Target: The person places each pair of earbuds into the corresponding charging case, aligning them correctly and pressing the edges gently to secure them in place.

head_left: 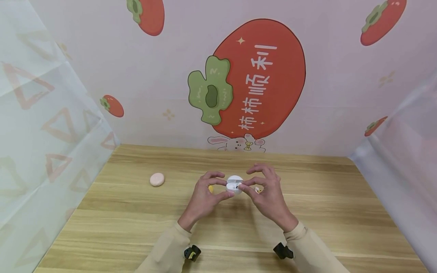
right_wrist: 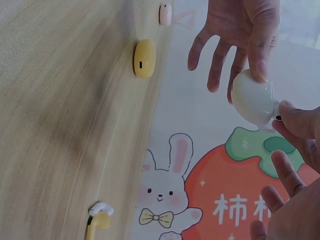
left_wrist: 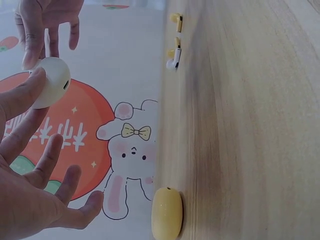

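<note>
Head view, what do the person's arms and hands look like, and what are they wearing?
Both arms wear long, cream-beige sleeves, the left sleeve and the right sleeve, ending near the wrists. The left hand and right hand are gloveless. Beside each sleeve sits a small black device: the left device shows a yellowish mark; the right device looks plain.

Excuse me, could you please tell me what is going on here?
Someone is handling a small white case, held up above the table with its lid open. Their left hand grips the case, while the right hand pinches a white earbud at it; I cannot tell whether it is going in or out. A yellow case, a pink case and some loose earbuds lie on the table.
</note>
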Tool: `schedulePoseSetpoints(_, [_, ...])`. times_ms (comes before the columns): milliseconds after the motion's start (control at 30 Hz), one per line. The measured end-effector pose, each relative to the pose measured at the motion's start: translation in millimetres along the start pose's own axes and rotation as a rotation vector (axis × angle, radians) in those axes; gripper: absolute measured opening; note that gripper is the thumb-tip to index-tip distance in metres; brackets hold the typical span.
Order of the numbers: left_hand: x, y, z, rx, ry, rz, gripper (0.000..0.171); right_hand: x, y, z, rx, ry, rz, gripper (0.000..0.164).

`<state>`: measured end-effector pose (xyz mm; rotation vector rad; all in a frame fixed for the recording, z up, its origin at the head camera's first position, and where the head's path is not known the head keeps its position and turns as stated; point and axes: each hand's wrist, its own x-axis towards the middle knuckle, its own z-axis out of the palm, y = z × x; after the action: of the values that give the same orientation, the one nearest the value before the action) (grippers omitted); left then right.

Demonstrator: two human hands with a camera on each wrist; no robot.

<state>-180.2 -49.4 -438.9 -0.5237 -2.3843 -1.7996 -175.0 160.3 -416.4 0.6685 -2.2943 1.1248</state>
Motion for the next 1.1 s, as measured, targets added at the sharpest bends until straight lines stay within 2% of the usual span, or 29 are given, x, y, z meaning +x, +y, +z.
schedulePoseSetpoints(533, [-0.1, -0.6, -0.5, -0.013, -0.009, -0.006, 0.02, -2.9, 2.3, 1.5, -0.012, -0.052, 0.034, 0.009])
schedulePoseSetpoints(767, [0.1, -2.1, -1.0, -0.023, -0.016, -0.015, 0.02, -5.0, 2.4, 1.2, -0.012, -0.067, 0.07, 0.012])
schedulePoseSetpoints(1100, [0.6, -3.1, -1.5, -0.033, -0.014, -0.01, 0.019, -6.2, 2.0, 0.8, -0.012, -0.067, 0.06, 0.015])
